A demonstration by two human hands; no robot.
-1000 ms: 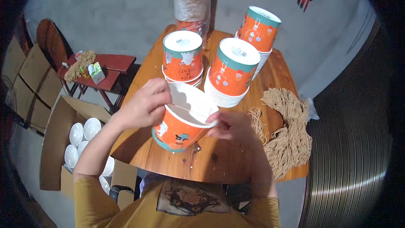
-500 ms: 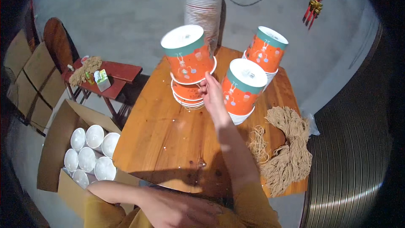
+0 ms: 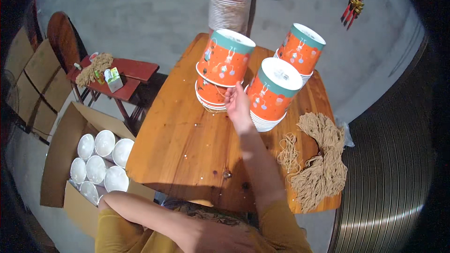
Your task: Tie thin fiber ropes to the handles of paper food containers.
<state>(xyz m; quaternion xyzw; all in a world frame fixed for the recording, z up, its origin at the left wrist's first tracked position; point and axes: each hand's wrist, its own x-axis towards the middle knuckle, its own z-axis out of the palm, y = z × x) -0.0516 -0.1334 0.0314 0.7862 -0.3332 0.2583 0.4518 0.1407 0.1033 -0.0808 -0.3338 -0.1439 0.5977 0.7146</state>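
Note:
An upside-down orange paper bucket (image 3: 225,63) with a green band and white base sits tilted atop another orange bucket (image 3: 209,93) in a stack. My right hand (image 3: 238,105) is closed at the upper bucket's lower rim, thumb up and fingers curled beneath. Thin twine shows around the base of this stack. Touching distance to the right of my hand is a second inverted bucket stack (image 3: 272,93); a third bucket stack (image 3: 302,49) stands behind it. My left hand (image 3: 220,236) lies across the bottom edge, in shadow, its fingers not readable.
Tan twine (image 3: 323,164) lies in a bundle on the wooden table (image 3: 173,159). A tall wrapped stack of white cups (image 3: 230,4) rises behind. On the left, a cardboard box (image 3: 58,178) holds several white buckets, and a red bench (image 3: 140,71) carries more twine.
The upper bucket has swung from leaning left to leaning right, and its base has moved right. My right hand stays at its rim. My left forearm has shifted slightly right along the bottom.

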